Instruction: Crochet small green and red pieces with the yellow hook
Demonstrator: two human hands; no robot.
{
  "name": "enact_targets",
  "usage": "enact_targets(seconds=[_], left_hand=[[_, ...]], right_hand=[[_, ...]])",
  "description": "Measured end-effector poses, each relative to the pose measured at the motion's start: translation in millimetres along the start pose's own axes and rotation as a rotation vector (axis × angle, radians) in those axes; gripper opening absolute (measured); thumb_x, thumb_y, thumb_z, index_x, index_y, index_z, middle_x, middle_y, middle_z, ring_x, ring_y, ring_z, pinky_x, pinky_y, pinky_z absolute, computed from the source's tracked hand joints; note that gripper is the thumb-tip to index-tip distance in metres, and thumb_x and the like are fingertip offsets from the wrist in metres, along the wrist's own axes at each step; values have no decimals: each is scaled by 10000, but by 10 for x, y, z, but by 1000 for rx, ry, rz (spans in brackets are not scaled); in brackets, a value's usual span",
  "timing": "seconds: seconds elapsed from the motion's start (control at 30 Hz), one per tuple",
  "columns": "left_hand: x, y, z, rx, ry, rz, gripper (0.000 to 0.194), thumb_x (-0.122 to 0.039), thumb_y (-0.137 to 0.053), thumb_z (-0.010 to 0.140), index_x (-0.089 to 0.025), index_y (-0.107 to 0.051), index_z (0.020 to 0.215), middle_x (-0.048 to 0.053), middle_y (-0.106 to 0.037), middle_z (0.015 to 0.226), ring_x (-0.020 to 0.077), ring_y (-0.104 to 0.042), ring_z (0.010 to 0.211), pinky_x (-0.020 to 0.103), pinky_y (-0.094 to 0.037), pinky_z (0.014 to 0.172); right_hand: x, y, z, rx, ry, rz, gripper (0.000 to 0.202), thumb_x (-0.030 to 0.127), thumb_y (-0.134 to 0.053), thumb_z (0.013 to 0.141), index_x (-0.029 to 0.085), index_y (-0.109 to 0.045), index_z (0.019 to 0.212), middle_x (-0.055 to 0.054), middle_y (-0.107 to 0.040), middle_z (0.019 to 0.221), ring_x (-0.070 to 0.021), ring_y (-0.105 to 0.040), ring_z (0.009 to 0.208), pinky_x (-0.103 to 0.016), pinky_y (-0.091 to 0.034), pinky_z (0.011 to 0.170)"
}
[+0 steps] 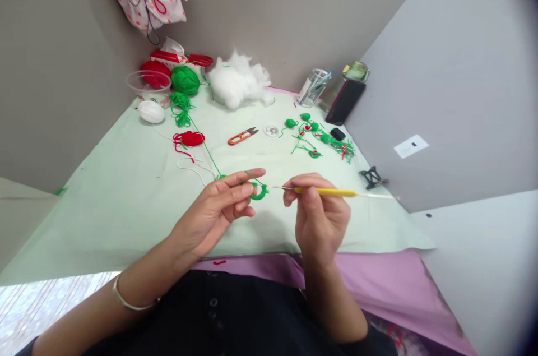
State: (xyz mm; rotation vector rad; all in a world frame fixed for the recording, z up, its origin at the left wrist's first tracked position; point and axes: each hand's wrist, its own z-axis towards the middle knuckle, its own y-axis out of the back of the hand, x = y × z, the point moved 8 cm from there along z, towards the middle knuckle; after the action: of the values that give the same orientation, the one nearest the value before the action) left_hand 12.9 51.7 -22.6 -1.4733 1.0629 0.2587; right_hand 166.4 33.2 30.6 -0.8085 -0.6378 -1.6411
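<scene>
My left hand (227, 199) pinches a small curved piece of green crochet (261, 193) between thumb and fingers, its index finger stretched out with green yarn over it. That yarn (205, 146) runs back across the cloth to a loose green tangle (181, 109). In my right hand (317, 210) is a crochet hook (325, 192) with a yellow handle, held like a pen. Its thin metal tip points left and reaches close to the green piece's edge; whether it is in a loop I cannot tell.
Orange thread snips (241, 136) lie ahead of my hands, beside a small clear round dish (272, 130). Red yarn (192, 138), white stuffing (239, 81) and a green yarn ball (185, 80) sit behind. Small green crocheted pieces (314, 127) and a phone (345, 101) are at right.
</scene>
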Motion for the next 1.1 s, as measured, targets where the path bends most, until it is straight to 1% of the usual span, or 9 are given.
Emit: enact_targets(seconds=[0.07, 0.23, 0.37, 0.47, 0.57, 0.67, 0.8, 0.9, 1.1], left_hand=[[-52, -12, -16, -5, -58, 54, 354, -210, -844, 818, -221, -813, 1171, -26, -607, 799, 42, -487, 613, 180, -552, 636], [-87, -71, -57, -21, -153, 157, 410, -219, -882, 771, -244, -806, 1173, -26, -593, 810, 104, -584, 720, 229, -579, 674], [-41, -62, -50, -16, -79, 100, 507, -215, -866, 792, -244, -753, 1286, -25, -578, 821, 93, -551, 695, 225, -572, 646], [-15, -81, -31, 54, 6, 18, 498, -207, -828, 838, -218, -731, 1326, -37, -543, 775, 49, -457, 600, 186, -532, 590], [-12, -86, -11, 106, 58, -51, 429, -194, -804, 854, -171, -756, 1280, -32, -544, 765, 21, -377, 548, 153, -484, 542], [-30, -63, 0, 91, 24, -21, 364, -198, -808, 845, -184, -791, 1208, -19, -574, 793, 26, -399, 562, 156, -484, 550], [-101, -39, -22, -2, -153, 164, 360, -235, -861, 799, -244, -811, 1156, -18, -599, 804, 87, -548, 674, 196, -519, 610], [-112, -55, -41, -17, -197, 227, 380, -245, -877, 780, -256, -811, 1155, -22, -615, 803, 111, -590, 706, 226, -534, 648], [-107, -29, -67, -25, -155, 227, 347, -275, -855, 812, -233, -806, 1152, -17, -628, 820, 115, -624, 692, 253, -530, 686]], right_hand=[[-73, -23, 37, 23, -109, 155, 197, 304, -583, 1027, 233, -755, 962, -28, -706, 834, -129, -611, 614, -299, -542, 574], [-98, -172, 2, 157, -149, 208, 163, 309, -635, 1005, 256, -789, 1004, -61, -763, 974, -183, -693, 858, -313, -564, 656], [-133, -149, -12, 119, -176, 247, 155, 328, -653, 995, 254, -788, 996, -44, -746, 939, -144, -648, 713, -316, -549, 641], [-167, -78, 32, 43, -200, 283, 147, 326, -660, 987, 245, -781, 964, -27, -728, 884, -124, -635, 655, -291, -539, 606], [-234, -13, 79, -26, -273, 334, 155, 338, -690, 961, 223, -766, 889, -16, -702, 802, -109, -607, 591, -250, -504, 524], [-275, -31, 82, -12, -333, 403, 166, 341, -696, 954, 217, -753, 858, -5, -684, 760, -96, -577, 553, -226, -469, 475], [-172, -117, 32, 106, -226, 292, 169, 349, -659, 985, 238, -771, 926, -28, -735, 840, -137, -642, 666, -282, -539, 579], [-82, -140, -2, 148, -125, 134, 158, 332, -655, 990, 238, -782, 982, -60, -773, 933, -179, -688, 806, -334, -574, 688], [-96, -97, -12, 142, -196, 204, 214, 314, -506, 1065, 238, -693, 992, -25, -762, 862, -144, -679, 647, -306, -571, 611]])
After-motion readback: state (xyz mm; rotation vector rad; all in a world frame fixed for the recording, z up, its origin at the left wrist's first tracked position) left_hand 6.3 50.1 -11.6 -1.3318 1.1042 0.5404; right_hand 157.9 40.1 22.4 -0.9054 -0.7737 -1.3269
